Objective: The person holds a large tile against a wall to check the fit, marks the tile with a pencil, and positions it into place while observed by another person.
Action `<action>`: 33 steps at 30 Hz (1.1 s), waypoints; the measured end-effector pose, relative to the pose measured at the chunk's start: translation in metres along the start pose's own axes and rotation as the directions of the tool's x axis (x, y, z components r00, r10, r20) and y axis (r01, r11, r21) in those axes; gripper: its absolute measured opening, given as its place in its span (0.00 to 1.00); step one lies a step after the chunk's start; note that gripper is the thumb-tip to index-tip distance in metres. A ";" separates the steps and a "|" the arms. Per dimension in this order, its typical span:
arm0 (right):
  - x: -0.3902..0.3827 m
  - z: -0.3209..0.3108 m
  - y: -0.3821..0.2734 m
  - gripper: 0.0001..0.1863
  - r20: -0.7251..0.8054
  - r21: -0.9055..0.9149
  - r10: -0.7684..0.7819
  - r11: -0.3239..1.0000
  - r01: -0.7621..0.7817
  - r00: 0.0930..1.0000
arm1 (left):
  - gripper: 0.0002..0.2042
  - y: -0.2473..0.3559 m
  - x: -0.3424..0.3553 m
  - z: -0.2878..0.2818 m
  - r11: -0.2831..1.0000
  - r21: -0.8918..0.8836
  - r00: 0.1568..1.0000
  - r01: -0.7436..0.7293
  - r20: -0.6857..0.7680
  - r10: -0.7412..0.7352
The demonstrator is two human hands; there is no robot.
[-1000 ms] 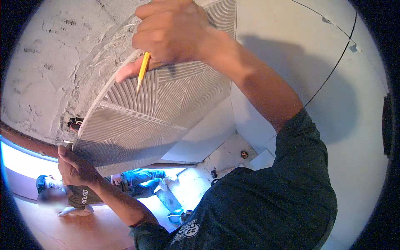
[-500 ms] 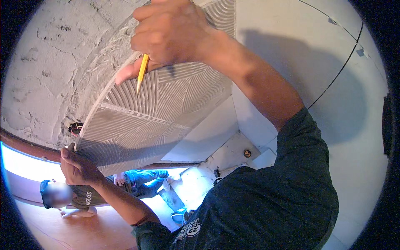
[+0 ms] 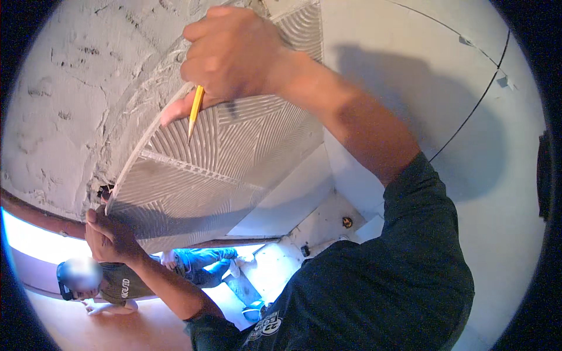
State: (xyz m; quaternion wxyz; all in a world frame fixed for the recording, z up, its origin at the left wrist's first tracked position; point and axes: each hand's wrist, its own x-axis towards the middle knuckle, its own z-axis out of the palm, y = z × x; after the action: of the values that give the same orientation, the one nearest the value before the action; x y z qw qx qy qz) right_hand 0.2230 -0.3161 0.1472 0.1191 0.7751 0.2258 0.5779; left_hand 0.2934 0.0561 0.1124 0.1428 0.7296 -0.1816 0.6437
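A large thin tile (image 3: 181,193) stretches from the upper middle toward the lower left, its visible face coated in combed mortar ridges. My right hand (image 3: 234,55) is closed at the tile's upper edge, thumb against the rim. A yellow pencil (image 3: 196,111) sticks out from under that hand, point downward over the ridges. At the tile's lower left corner, my left hand (image 3: 111,237) grips the edge with its thumb up; its other fingers are partly hidden. Rough grey plaster wall (image 3: 70,99) lies just beyond the tile's edge.
An opening with wires (image 3: 104,192) sits in the plaster near my left hand. Smooth pale tiles (image 3: 421,70) cover the surface at right. A person in a dark shirt (image 3: 126,281) is at lower left, near a blue bucket (image 3: 253,311).
The view has shifted slightly. My right hand and the pencil sit a little lower and further left in the picture; both hands keep their grip. The other person's head has turned a little.
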 end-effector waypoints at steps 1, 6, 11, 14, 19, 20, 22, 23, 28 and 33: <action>0.000 0.002 0.001 0.39 -0.002 -0.013 0.000 1.000 0.000 1.000 | 0.28 -0.003 0.000 -0.001 0.998 0.065 0.998 0.023 0.058 -0.026; 0.002 0.007 0.002 0.31 -0.298 0.008 -0.099 0.994 0.106 0.949 | 0.27 0.006 0.002 0.002 1.000 0.024 1.000 -0.017 -0.001 0.017; -0.003 -0.002 0.008 0.36 -0.132 -0.017 -0.062 0.998 0.060 0.989 | 0.26 0.010 0.006 0.004 0.985 -0.156 0.994 -0.079 -0.093 0.065; -0.002 -0.004 0.008 0.35 -0.092 -0.016 -0.032 0.999 0.031 0.995 | 0.28 0.004 0.006 0.007 1.000 -0.006 0.995 -0.023 0.100 0.023; 0.008 0.006 0.005 0.35 -0.126 0.021 -0.073 0.997 0.076 0.989 | 0.19 -0.007 0.003 0.014 0.990 -0.017 0.987 -0.140 -0.088 0.138; 0.009 0.009 0.005 0.30 -0.195 0.018 -0.094 0.995 0.099 0.976 | 0.16 -0.021 0.000 0.012 0.985 0.090 0.987 -0.146 -0.060 0.152; 0.000 0.014 0.011 0.28 -0.248 0.027 -0.096 0.994 0.106 0.964 | 0.09 -0.006 -0.004 0.021 0.957 0.143 0.959 -0.252 -0.093 0.266; -0.009 0.013 0.017 0.28 -0.229 0.037 -0.084 0.995 0.095 0.970 | 0.09 0.015 -0.006 0.026 0.964 0.090 0.958 -0.251 -0.122 0.261; -0.004 0.018 0.016 0.30 -0.271 0.021 -0.198 0.977 0.211 0.942 | 0.23 0.031 0.006 0.019 0.961 0.005 0.947 -0.277 -0.166 0.274; -0.004 0.025 0.018 0.30 -0.246 -0.033 -0.203 0.979 0.201 0.948 | 0.22 0.034 0.009 0.026 0.963 -0.021 0.947 -0.270 -0.185 0.261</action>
State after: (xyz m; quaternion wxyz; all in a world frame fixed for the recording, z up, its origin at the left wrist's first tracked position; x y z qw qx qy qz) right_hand 0.2494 -0.3320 0.1445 0.1511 0.6690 0.3148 0.6561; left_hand 0.3021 0.0141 0.1169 0.0875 0.6338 -0.2792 0.7160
